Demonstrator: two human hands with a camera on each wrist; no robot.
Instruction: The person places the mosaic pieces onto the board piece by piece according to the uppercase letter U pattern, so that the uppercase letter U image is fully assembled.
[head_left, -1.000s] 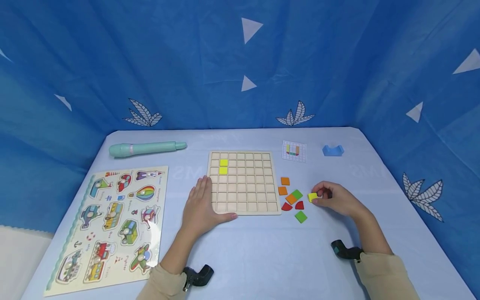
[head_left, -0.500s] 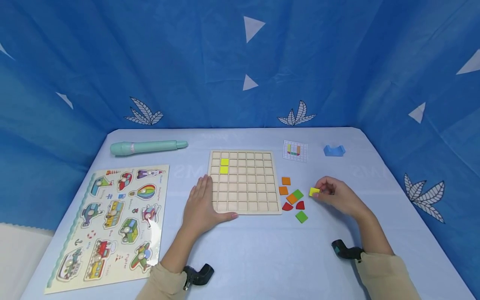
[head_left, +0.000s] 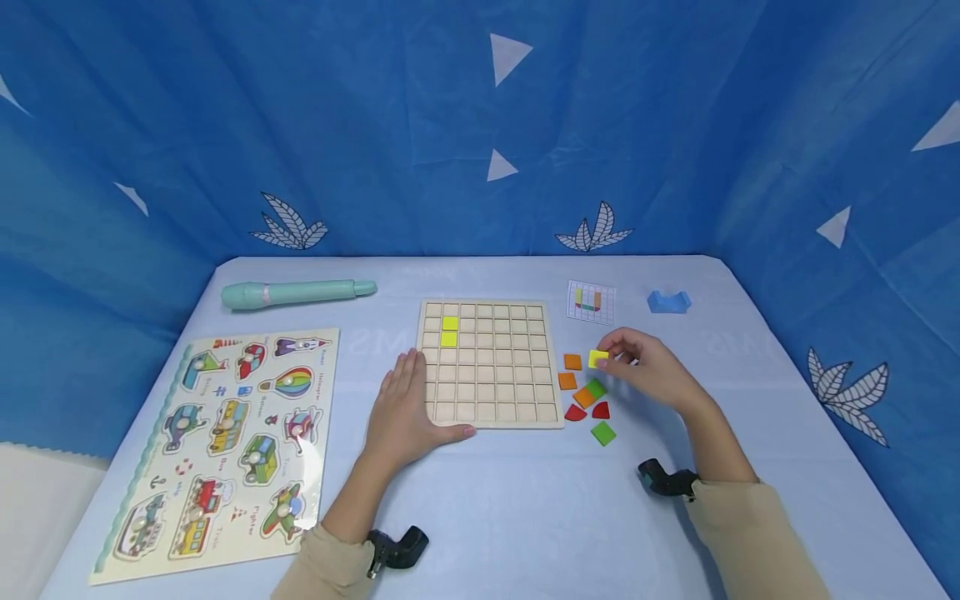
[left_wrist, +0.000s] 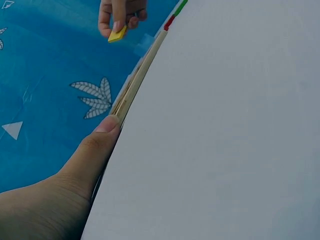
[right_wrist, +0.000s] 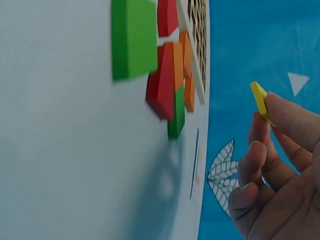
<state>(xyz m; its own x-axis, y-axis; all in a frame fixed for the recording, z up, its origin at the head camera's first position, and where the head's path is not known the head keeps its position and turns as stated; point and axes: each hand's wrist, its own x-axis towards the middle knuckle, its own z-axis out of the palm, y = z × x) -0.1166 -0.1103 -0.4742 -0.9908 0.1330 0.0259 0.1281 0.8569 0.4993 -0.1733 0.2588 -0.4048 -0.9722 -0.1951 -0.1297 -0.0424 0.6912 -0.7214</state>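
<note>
Yellow tile (head_left: 597,358) pinched in right grip (head_left: 647,368) (above table (head_left: 540,508)), one edge protruding.

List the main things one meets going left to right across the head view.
Picture puzzle board → left hand → wooden grid board → farthest orange tile → yellow tile → right hand

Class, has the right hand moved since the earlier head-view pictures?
Yes: the right hand has moved leftward in the head view, closer to the wooden grid board.
</note>
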